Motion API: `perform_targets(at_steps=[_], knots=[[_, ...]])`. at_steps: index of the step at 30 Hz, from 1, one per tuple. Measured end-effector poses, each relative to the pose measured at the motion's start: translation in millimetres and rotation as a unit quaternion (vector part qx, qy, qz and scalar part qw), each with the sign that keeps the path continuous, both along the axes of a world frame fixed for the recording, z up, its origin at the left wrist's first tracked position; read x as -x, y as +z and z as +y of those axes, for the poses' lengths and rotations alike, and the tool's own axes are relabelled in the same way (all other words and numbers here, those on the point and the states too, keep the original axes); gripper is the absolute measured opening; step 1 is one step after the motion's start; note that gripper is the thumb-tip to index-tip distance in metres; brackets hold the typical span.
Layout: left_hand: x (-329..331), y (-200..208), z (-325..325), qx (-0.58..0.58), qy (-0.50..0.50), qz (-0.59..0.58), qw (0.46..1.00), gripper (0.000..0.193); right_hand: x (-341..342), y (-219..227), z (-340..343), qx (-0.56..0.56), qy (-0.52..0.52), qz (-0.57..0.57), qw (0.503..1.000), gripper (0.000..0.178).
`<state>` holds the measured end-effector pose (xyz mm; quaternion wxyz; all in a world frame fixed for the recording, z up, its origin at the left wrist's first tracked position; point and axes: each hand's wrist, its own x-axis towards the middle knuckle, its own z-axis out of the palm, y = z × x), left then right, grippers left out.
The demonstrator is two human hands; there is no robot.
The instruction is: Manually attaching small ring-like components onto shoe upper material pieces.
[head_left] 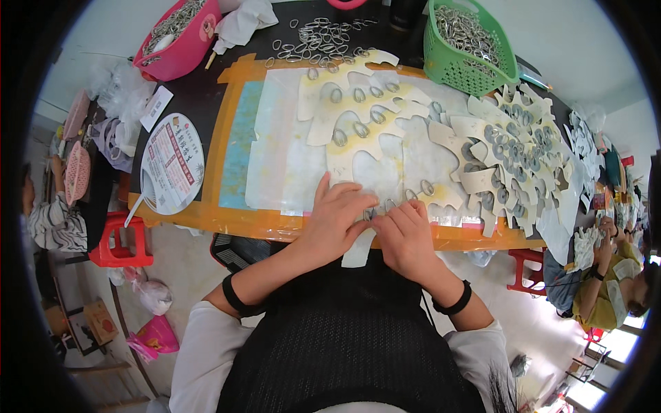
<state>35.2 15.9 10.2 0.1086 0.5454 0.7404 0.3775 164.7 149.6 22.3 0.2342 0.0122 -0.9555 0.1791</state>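
Observation:
At the table's front edge, my left hand (pixel 337 215) and my right hand (pixel 405 237) meet over a cream cut-out piece (pixel 359 250), whose lower strip hangs toward me. A small oval metal ring (pixel 370 214) sits between my fingertips. My left thumb and fingers press the piece by the ring, while my right fingers pinch close beside it; exactly what each fingertip grips is partly hidden. Just beyond my hands lie curved cream pieces (pixel 365 142) with yellowish smears and oval rings set on them. Another such piece (pixel 441 195) with rings lies to the right of my right hand.
A heap of ringed pieces (pixel 513 148) covers the table's right side. Loose rings (pixel 313 43) lie at the back, between a pink basket (pixel 200 45) and a green basket (pixel 444 62) of rings. A round fan (pixel 172 165) lies left. Another person (pixel 616 275) sits far right.

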Motion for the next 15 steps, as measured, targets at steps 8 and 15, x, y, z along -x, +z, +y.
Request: perform_targets(at_steps=[8,15], knots=[[-3.7,-0.3,-9.3,-0.058,-0.002,0.087,0.995,0.007,5.5,23.6,18.3,0.056,0.06,-0.026,0.996,0.024],[-6.4,-8.2,-11.3,-0.09,0.019,0.133,0.987,0.006,12.1,19.9,36.0,-0.003,0.153,-0.036,0.987,0.029]])
